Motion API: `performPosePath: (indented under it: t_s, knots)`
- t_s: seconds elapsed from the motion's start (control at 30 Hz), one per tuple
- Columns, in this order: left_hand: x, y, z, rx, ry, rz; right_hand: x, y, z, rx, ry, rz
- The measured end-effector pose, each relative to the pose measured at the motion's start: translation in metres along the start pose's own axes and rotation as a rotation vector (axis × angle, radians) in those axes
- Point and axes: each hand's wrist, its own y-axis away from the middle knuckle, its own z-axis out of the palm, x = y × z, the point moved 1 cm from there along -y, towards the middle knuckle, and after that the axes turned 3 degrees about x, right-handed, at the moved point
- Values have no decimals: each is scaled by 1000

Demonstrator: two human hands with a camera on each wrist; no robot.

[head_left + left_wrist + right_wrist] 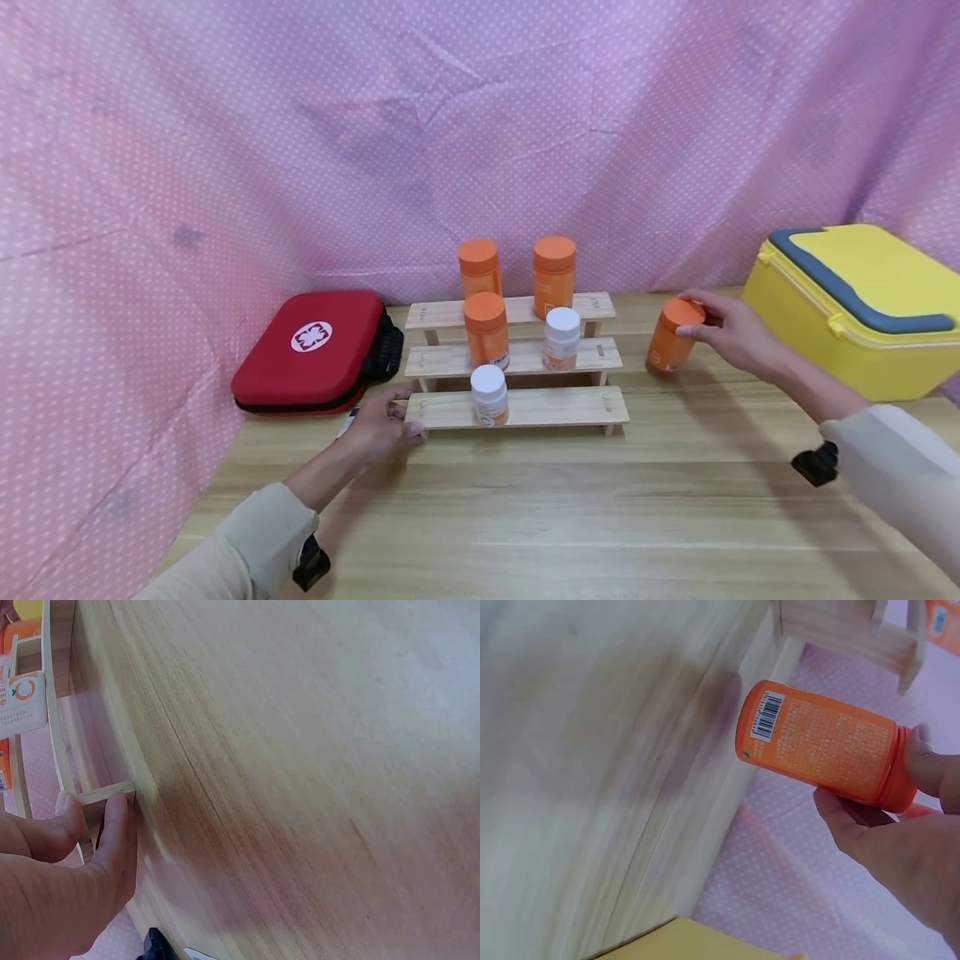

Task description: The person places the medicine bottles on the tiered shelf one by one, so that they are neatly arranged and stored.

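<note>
My right hand (738,333) holds an orange pill bottle (670,337) by its cap, slightly tilted, to the right of the wooden tiered rack (555,408). In the right wrist view the bottle's barcode label (767,716) shows, with thumb and fingers around the cap end. At the front step's left end, my left hand (377,427) pinches the rack by its board and leg (109,793). A white-capped bottle (489,396) stands on the front step. The middle step bears an orange bottle (486,329) and a white-capped bottle (562,337). Two orange bottles, one here (554,275), stand on the back step.
A red first-aid case (341,350) lies left of the rack, close to my left hand. The yellow box (840,333) with a grey-edged lid stands at the right, beside my right hand. A pink dotted cloth (450,125) hangs behind the wooden table (525,517).
</note>
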Motion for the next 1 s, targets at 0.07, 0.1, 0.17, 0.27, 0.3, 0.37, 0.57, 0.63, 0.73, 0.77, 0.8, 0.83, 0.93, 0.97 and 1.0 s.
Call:
performPosePath:
  t_s: [0.07, 0.1, 0.17, 0.27, 0.3, 0.37, 0.57, 0.63, 0.73, 0.77, 0.8, 0.83, 0.93, 0.97, 1.0]
  knots:
    - [0, 0, 0, -3, 4, 1, -3, 10, -3, 2, -18, -11]
    - [-1, -1, 0, -4, 3, 0, -5, 15, -4, 4, -27, -15]
    - [-1, -1, 0, -11, 2, 6, -9, 24, -7, 2, -30, -25]
    - [-1, -2, 0, 0, 3, 1, -16, 34, -10, -6, -18, -22]
    - [-2, -3, -1, 1, -1, 1, -18, 38, -11, -6, -17, -10]
    - [-2, -3, -1, 1, -6, 1, -23, 44, -13, -15, -9, -3]
    - [-2, -3, -2, 1, -14, -4, -33, 58, -16, 1, -5, -29]
    - [-2, -3, -2, 2, -16, -5, -35, 61, -16, 14, -13, -33]
    - [-2, -4, -2, 5, -12, 0, -41, 64, -16, 26, -28, -42]
    - [-2, -4, -2, 5, -8, 2, -44, 65, -16, 26, -34, -50]
    - [-2, -4, -2, 3, -7, 7, -47, 66, -16, 25, -38, -58]
    - [-2, -3, -2, 0, -3, 10, -50, 66, -15, 23, -42, -66]
    - [-2, -2, -2, -3, -2, 15, -61, 68, -12, 17, -55, -87]
    - [-2, -2, -2, -3, -1, 14, -65, 69, -11, 14, -58, -96]
    - [-2, -2, -1, -3, 0, 14, -69, 69, -10, 10, -60, -102]
